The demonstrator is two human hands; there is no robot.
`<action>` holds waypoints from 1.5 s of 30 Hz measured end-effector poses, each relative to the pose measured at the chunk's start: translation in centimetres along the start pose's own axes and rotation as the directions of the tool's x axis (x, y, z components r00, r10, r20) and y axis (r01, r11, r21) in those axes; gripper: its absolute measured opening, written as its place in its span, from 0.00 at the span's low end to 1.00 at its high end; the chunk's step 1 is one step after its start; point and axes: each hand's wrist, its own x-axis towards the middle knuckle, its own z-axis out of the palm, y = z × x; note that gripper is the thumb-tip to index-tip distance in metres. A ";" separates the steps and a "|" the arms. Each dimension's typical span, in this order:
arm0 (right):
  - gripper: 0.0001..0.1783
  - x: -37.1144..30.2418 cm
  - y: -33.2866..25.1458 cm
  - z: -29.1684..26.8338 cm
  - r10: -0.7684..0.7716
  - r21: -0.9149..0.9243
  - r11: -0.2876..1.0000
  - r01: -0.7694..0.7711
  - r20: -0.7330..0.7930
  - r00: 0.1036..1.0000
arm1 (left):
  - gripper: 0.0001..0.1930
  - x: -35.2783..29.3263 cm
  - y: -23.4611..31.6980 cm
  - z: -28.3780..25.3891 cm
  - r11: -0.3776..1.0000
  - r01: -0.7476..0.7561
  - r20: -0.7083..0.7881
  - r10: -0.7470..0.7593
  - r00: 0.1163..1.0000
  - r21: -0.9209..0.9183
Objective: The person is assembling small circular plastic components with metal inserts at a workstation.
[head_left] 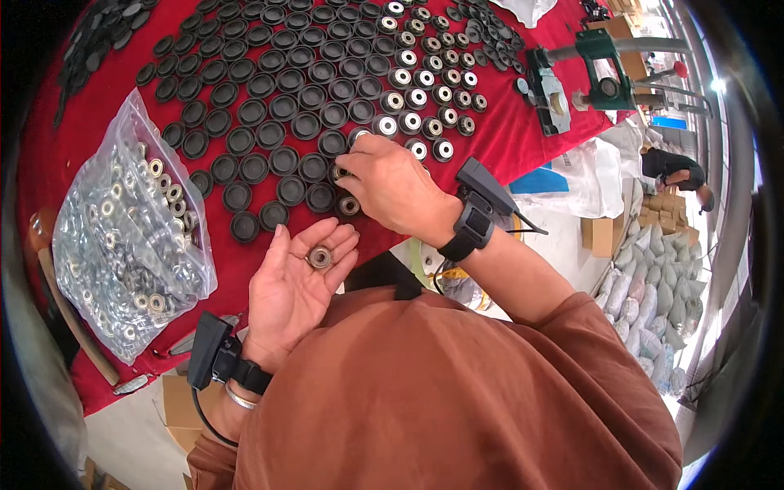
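Metal bearing, small, stiff and judged slippery, best pinched by its outer rim, lies loose in the open left hand, while the right hand at 12 o'clock closes its fingers on another bearing among the black caps on the red counter.

A clear plastic bag full of small metal rings lies on the left of the red surface. Brown cardboard boxes and stacked white sacks sit on the floor at right.
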 end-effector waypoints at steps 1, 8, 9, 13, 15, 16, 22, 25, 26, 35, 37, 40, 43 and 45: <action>0.10 0.0 0.0 0.2 -0.004 -0.008 1.000 0.004 -0.010 1.000 | 0.28 -0.1 0.0 -0.1 1.000 -0.008 -0.002 0.008 1.000 -0.006; 0.09 0.3 0.3 -0.8 -0.033 -0.017 0.999 0.032 -0.022 0.999 | 0.28 -0.2 -0.1 -0.2 0.997 -0.041 0.008 0.041 0.999 -0.068; 0.09 0.2 0.5 -0.7 -0.035 -0.020 0.999 0.035 -0.027 0.999 | 0.28 -0.2 0.0 -0.4 0.995 -0.052 -0.008 0.051 0.999 -0.083; 0.09 -0.1 0.8 -0.4 -0.069 0.008 0.998 0.069 -0.075 0.995 | 0.28 -0.2 0.2 -0.9 0.992 -0.072 0.000 0.072 0.997 -0.099; 0.09 -0.3 0.7 -0.3 -0.088 -0.026 0.996 0.086 -0.097 0.991 | 0.28 -0.3 0.1 -1.0 0.992 -0.068 -0.007 0.067 0.998 -0.110; 0.09 -0.3 0.7 -0.2 -0.094 -0.033 0.995 0.091 -0.093 0.991 | 0.28 -0.2 0.1 -0.9 0.991 -0.063 -0.008 0.063 0.998 -0.118; 0.09 -0.1 0.7 -0.4 -0.076 -0.058 0.996 0.072 -0.063 0.995 | 0.28 0.0 0.0 -0.8 0.993 -0.058 0.016 0.060 0.998 -0.101; 0.09 0.1 0.5 -0.9 -0.080 -0.135 0.988 0.077 -0.018 0.997 | 0.28 0.3 -0.1 -0.5 0.992 -0.055 -0.012 0.054 0.998 -0.110; 0.09 0.2 0.3 -1.2 -0.097 -0.194 0.976 0.095 0.001 0.995 | 0.28 0.4 -0.1 -0.2 0.993 -0.053 -0.008 0.052 0.999 -0.104; 0.07 -3.1 -5.5 0.3 -0.082 0.386 0.920 0.073 0.009 0.997 | 0.31 0.4 -0.6 0.7 0.996 -0.055 -0.073 0.060 0.996 0.072; 0.07 -3.1 -5.5 0.1 -0.058 0.393 0.919 0.032 0.055 0.997 | 0.31 0.4 -0.7 0.2 0.998 -0.026 -0.052 0.030 0.998 0.066; 0.06 -2.8 -5.4 -0.2 -0.039 0.473 0.881 -0.018 0.111 0.993 | 0.31 0.3 -0.9 0.8 0.997 -0.040 -0.009 0.040 0.999 0.070; 0.06 -2.5 -5.4 -0.2 0.010 0.476 0.876 -0.078 0.144 0.990 | 0.31 0.3 -0.9 0.4 0.997 -0.048 0.035 0.046 0.998 0.065; 0.05 -1.9 -4.9 -0.1 0.034 0.410 0.912 -0.016 -0.037 0.999 | 0.30 -0.1 -0.7 1.4 0.992 -0.068 -0.017 0.071 0.997 0.104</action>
